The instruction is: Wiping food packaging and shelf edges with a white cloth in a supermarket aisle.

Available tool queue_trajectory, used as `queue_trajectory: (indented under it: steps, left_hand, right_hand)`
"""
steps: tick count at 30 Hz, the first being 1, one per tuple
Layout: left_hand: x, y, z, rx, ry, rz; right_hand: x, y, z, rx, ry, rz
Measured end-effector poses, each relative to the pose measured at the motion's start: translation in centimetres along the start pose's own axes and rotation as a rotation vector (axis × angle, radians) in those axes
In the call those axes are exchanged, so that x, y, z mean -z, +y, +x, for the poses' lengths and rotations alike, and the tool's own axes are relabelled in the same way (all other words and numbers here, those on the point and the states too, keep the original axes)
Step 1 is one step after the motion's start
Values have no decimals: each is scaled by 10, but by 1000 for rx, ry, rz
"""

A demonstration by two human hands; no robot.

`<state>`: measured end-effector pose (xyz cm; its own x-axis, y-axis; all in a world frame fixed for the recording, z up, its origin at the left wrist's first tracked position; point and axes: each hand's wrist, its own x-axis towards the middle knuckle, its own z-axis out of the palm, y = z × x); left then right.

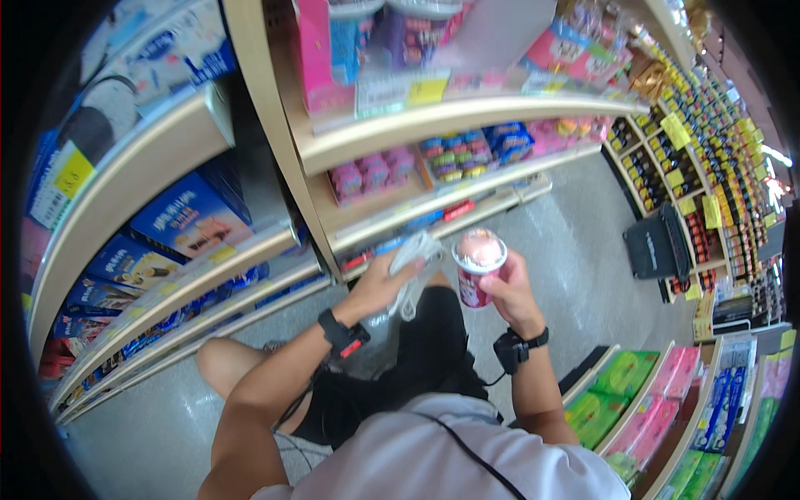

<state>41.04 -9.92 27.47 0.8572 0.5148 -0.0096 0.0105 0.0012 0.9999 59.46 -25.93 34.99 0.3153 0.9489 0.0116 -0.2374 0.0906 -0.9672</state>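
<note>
My right hand (pixel 517 289) grips a pink cup (pixel 476 284) with a white rim and a clear domed lid, its contents pale pink. The cup is upright, slightly tilted, above the floor. Bunched in my left hand (pixel 381 284) is a whitish, crumpled item that looks like a cloth or a plastic bag (pixel 409 275), with a loop of it hanging below my fingers. The two hands are apart, in front of my knees. Black devices are strapped on my left wrist (pixel 342 332) and my right wrist (pixel 520 350).
Ahead stands a shelf (pixel 400 140) with boxed sweets; larger lidded cups (pixel 415 34) are on its upper level. Blue snack boxes (pixel 190 212) fill the left shelf. A black shopping basket (pixel 656 245) rests on the grey floor (pixel 575 250) at right. Green tissue packs (pixel 622 375) are stacked lower right.
</note>
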Motion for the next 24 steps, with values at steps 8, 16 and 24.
queue_trajectory:
  steps: [8,16,24]
  left_hand:
    - [7,-5,-4,-23,-21,-65]
    - [8,-8,0,-37,-6,-32]
    - [10,-8,-2,-64,5,-50]
  right_hand:
    - [-37,-139,42,599,-115,-523]
    - [-69,-219,96,1117,7,-877]
    - [-87,-248,131,1110,14,-1411]
